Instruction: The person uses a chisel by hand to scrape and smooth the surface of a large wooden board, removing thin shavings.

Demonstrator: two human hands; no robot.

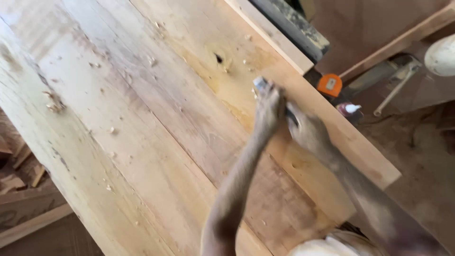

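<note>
Both my hands are stretched out over wide pale wooden planks [142,118] lying side by side. My left hand [268,108] grips the front of a small metal hand tool [259,83], of which only a grey end shows past the fingers. My right hand [307,130] is closed on the rear of the same tool, right behind the left. The tool rests on the plank near its right edge. Its body is hidden by my hands, and the picture is blurred.
Wood shavings are scattered over the planks, and a dark knot hole [218,58] lies beyond my hands. Off the right edge sit an orange tape measure [330,85], a metal bar [397,85], a white round object [441,56] and a dusty floor. Scrap timber lies at lower left.
</note>
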